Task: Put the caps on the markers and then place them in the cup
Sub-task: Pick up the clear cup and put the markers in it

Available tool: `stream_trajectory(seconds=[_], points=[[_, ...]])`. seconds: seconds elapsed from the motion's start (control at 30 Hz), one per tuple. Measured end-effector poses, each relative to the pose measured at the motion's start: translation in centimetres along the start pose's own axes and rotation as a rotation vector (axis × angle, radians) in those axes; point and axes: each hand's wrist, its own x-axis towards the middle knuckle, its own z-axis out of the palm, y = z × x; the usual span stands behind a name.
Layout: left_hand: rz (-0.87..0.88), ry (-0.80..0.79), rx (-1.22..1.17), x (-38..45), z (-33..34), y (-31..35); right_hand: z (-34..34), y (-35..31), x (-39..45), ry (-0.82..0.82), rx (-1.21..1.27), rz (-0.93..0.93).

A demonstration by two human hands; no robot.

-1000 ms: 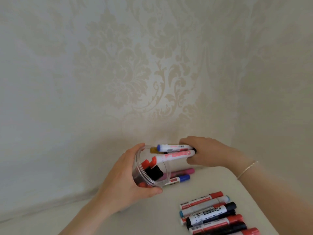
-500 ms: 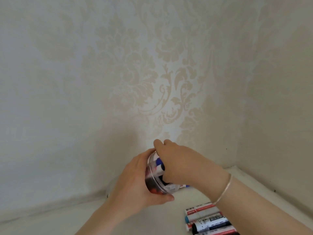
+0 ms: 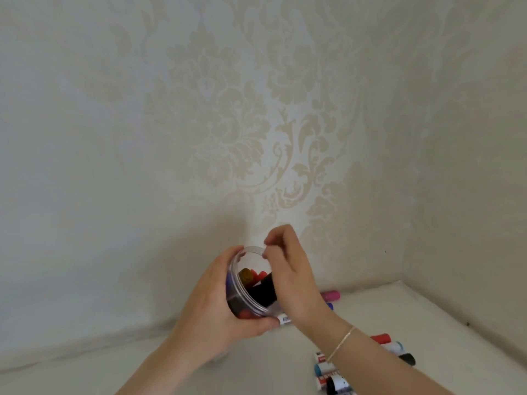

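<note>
My left hand (image 3: 211, 309) grips a clear plastic cup (image 3: 242, 307), tilted with its mouth toward me. Inside it lie several capped markers: a black one (image 3: 263, 289), red caps (image 3: 259, 276) and a yellow-brown cap (image 3: 245, 273). At the cup's right rim my right hand (image 3: 291, 280) has its fingers curled, thumb and forefinger pinched together just above the rim with nothing visible between them. Its palm hides the right part of the cup's mouth.
On the white table behind my right hand lie a pink marker (image 3: 330, 295) and a blue-capped marker (image 3: 330, 305). Several more capped markers (image 3: 395, 347) lie in a row at the lower right, partly under my forearm. Patterned walls meet in a corner at the right.
My right hand has pushed the two markers it held into the cup and has lifted to the rim without them. The view has tilted upward.
</note>
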Motion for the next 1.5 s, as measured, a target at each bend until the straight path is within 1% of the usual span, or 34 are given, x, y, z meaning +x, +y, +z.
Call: stream_trajectory(seconds=[0.03, 0.1, 0.17, 0.2, 0.27, 0.37, 0.4, 0.43, 0.47, 0.53, 0.57, 0.6, 0.67, 0.7, 0.77, 0.8, 0.87, 0.9, 0.97, 1.0, 1.03, 1.07, 1.1, 1.13, 1.23, 1.27, 1.3, 1.37, 1.43, 1.5], points=[[-0.010, -0.001, -0.017, -0.1, -0.2, -0.1, -0.3, -0.3, 0.5, 0.003, 0.049, 0.067], [-0.017, -0.011, -0.042, -0.1, -0.5, -0.2, -0.7, -0.8, 1.1, -0.078, 0.087, 0.163], [-0.032, -0.014, -0.069, -0.1, -0.5, -0.2, -1.0, -1.1, 1.3, -0.138, 0.011, 0.164], [-0.041, -0.014, -0.078, -0.1, -0.4, -0.2, -1.2, -1.3, 1.3, -0.135, -0.083, 0.126], [-0.051, -0.013, -0.082, 0.0, -0.3, -0.3, -2.0, -1.6, 1.3, -0.147, -0.354, 0.035], [-0.056, 0.001, -0.097, 0.0, -0.3, -0.4, -2.4, -2.2, 0.9, -0.274, -0.768, 0.022], [-0.055, 0.006, -0.096, 0.0, -0.3, -0.4, -2.1, -2.4, 0.7, -0.311, -0.869, 0.016], [-0.053, 0.009, -0.088, 0.0, -0.3, -0.3, -1.6, -2.5, 0.4, -0.342, -0.896, 0.001], [-0.050, 0.011, -0.082, 0.0, -0.2, -0.3, -1.3, -2.6, 0.3, -0.372, -0.846, -0.016], [-0.041, 0.012, -0.082, 0.0, -0.2, -0.4, -1.2, -3.0, 0.4, -0.423, -0.608, 0.033], [-0.036, 0.012, -0.081, 0.0, -0.2, -0.4, -1.3, -3.1, 0.8, -0.422, -0.527, 0.074], [-0.035, 0.011, -0.076, 0.0, -0.2, -0.4, -1.5, -3.0, 1.0, -0.392, -0.513, 0.090], [-0.038, 0.008, -0.067, -0.2, -0.3, -0.4, -1.7, -2.4, 1.2, -0.331, -0.603, 0.072], [-0.039, 0.007, -0.067, -0.2, -0.3, -0.4, -1.7, -2.3, 1.2, -0.369, -0.618, 0.075], [-0.034, 0.016, -0.073, -0.3, -0.4, -0.5, -1.8, -2.3, 0.9, -0.493, -0.515, 0.108], [-0.028, 0.021, -0.077, -0.2, -0.4, -0.6, -2.0, -2.4, 0.9, -0.498, -0.443, 0.123], [-0.008, 0.017, -0.072, -0.3, -0.3, -0.8, -2.6, -2.5, 1.2, -0.416, -0.401, 0.118], [0.000, 0.007, -0.065, -0.4, -0.3, -0.8, -2.8, -2.5, 1.2, -0.415, -0.424, 0.100], [0.032, 0.004, -0.065, -0.5, -0.1, -0.8, -2.8, -2.6, 0.7, -0.503, -0.460, 0.073], [0.050, 0.021, -0.079, -0.7, 0.0, -0.7, -2.9, -2.8, 0.4, -0.515, -0.452, 0.070], [0.062, 0.046, -0.103, -0.8, 0.0, -0.7, -3.2, -3.2, 0.3, -0.479, -0.437, 0.065], [0.069, 0.072, -0.132, -0.9, 0.0, -0.6, -3.6, -3.5, 0.4, -0.416, -0.456, 0.032], [0.074, 0.095, -0.158, -1.0, 0.0, -0.5, -4.0, -3.9, 0.3, -0.381, -0.527, -0.023], [0.080, 0.110, -0.177, -1.1, 0.1, -0.4, -4.2, -4.3, 0.2, -0.404, -0.641, -0.082], [0.146, 0.127, -0.162, -1.4, 0.7, 0.0, -3.6, -4.8, -1.0, -0.642, -1.044, -0.227], [0.167, 0.127, -0.149, -1.4, 0.9, 0.2, -3.4, -5.0, -1.2, -0.691, -1.114, -0.248], [0.183, 0.124, -0.144, -1.4, 1.1, 0.5, -3.5, -5.4, -1.2, -0.701, -1.127, -0.226], [0.216, 0.130, -0.150, -1.2, 1.3, 1.0, -4.1, -6.1, -0.7, -0.654, -1.087, -0.133], [0.236, 0.151, -0.147, -0.7, 1.4, 1.6, -4.4, -6.5, -0.6, -0.583, -1.158, -0.176], [0.252, 0.151, -0.115, -0.2, 1.5, 1.9, -4.3, -6.7, -1.1, -0.604, -1.319, -0.255]])
